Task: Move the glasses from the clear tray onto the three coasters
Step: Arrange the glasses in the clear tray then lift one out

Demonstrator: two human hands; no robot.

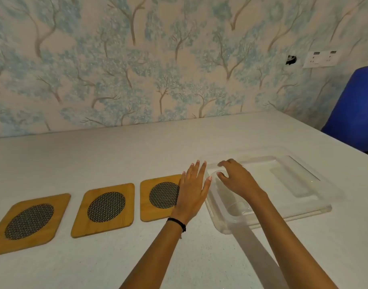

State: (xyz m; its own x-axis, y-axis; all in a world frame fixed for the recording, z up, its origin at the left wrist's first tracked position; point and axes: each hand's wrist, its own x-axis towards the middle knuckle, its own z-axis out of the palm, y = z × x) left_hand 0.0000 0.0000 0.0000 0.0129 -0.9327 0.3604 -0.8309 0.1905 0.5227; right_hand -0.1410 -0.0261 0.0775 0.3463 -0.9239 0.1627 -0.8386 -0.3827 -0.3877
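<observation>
Three square wooden coasters with round mesh centres lie in a row: left coaster (30,221), middle coaster (105,208), right coaster (158,197). To their right sits the clear tray (316,209). A clear glass (237,208) lies on its side in the tray's left part, hard to make out. My right hand (238,180) arches over this glass, thumb and fingertips curled at its far rim. How firmly it grips is unclear. My left hand (192,190) is flat with spread fingers over the right coaster's right edge, holding nothing. Another faint clear shape (291,180) lies in the tray's right part.
The white table (137,155) runs back to a wall papered with trees. A blue chair (354,109) stands past the table's right edge. A black band circles my left wrist (177,223).
</observation>
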